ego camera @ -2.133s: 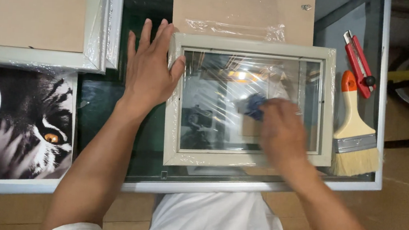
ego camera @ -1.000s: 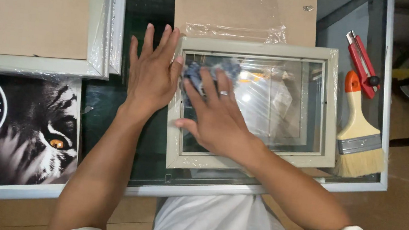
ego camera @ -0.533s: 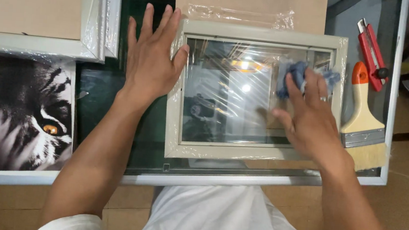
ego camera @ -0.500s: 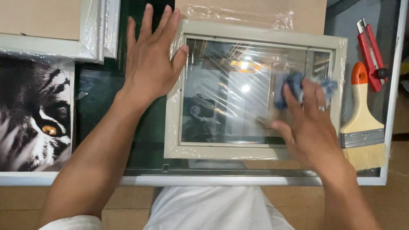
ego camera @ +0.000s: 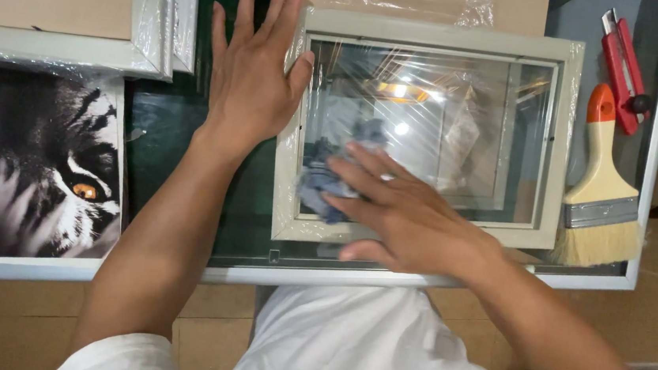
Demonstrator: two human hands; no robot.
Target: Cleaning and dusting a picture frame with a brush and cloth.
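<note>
Fingers of the right hand press a blue cloth onto the picture frame, lying lengthwise left-to-right.

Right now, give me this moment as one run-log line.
left hand: flat, bracing frame left edge | right hand: pressing blue cloth on glass, lower left | brush, cutter: idle right
</note>
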